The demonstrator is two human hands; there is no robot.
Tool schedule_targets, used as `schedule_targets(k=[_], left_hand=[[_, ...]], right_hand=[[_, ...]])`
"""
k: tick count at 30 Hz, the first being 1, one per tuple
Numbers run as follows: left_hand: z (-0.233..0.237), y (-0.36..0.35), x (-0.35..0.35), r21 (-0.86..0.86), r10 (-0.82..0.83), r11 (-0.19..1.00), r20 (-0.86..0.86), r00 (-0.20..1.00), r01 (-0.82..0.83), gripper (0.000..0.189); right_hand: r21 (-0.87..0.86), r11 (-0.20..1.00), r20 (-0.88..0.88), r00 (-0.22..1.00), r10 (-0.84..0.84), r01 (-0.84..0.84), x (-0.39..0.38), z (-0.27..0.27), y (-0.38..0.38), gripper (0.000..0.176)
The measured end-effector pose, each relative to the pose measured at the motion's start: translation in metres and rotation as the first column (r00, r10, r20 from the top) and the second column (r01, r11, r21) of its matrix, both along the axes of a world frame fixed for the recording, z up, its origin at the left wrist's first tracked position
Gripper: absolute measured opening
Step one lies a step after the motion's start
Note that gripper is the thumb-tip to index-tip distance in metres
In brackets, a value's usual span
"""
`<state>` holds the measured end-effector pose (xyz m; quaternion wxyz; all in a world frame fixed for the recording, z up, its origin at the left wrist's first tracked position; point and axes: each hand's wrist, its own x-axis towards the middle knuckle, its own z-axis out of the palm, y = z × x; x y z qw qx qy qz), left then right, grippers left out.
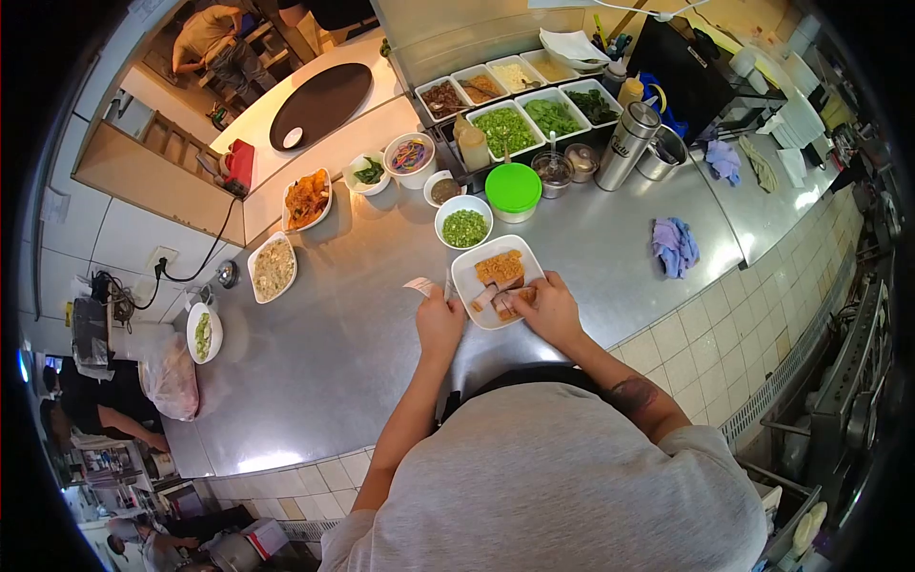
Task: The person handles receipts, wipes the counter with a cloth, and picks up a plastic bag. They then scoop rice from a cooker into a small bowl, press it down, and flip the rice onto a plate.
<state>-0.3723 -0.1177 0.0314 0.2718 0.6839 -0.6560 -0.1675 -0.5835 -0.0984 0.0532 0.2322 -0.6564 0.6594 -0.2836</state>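
A white square dish [522, 250] stands at the front of the steel counter, holding several pieces of roasted meat [499, 269] with a golden, crumbly crust. My right hand [553, 313] reaches over the dish's right side, its fingers closed on a piece of meat [512, 303] near the rim. At the dish's left edge is my left hand [440, 329], a closed fist with a paper slip [416, 285] sticking out of it. A thin metallic strip [448, 282] also rises beside that fist; its kind is unclear. Just behind the dish sits a bowl of chopped green onion [464, 228].
A green-lidded tub [514, 190], a sauce cup [444, 191] and a rack of ingredient trays [505, 131] stand behind. Left are bowls of orange food [308, 199] and rice [274, 269]. A steel flask [628, 146] and purple cloth [675, 248] lie right. Other people work beyond.
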Motion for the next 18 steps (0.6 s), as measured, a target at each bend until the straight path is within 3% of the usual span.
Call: schedule_targets(k=[5,9,11,14,15,18], left_hand=[[0.004,-0.007,0.015,-0.002,0.089,0.996,0.088,0.992,-0.089,0.015],[0.016,0.002,0.043,-0.037,0.140,0.990,0.059,0.988,-0.138,0.018],[0.013,0.012,0.057,0.035,0.078,0.996,-0.034,0.996,-0.077,0.026],[0.041,0.026,0.051,0.225,0.016,0.974,-0.144,0.989,0.017,0.040],[0.050,0.029,0.046,0.298,0.003,0.953,-0.177,0.984,0.051,0.045],[0.036,0.033,0.047,0.135,-0.156,0.971,-0.271,0.950,0.198,0.045]], right_hand=[[0.038,0.997,-0.019,0.998,0.066,-0.065,-0.006,0.009,-0.001,0.051],[-0.159,0.987,-0.169,0.986,0.007,-0.034,-0.010,0.017,0.007,0.042],[-0.257,0.964,-0.238,0.971,0.002,-0.065,-0.009,0.038,0.011,0.033],[-0.333,0.851,-0.187,0.913,0.362,-0.406,0.002,0.026,0.000,0.019],[-0.333,0.824,-0.238,0.886,0.397,-0.459,0.010,0.027,-0.004,0.017],[-0.302,0.756,-0.432,0.790,0.435,-0.581,0.041,0.026,-0.015,0.013]])
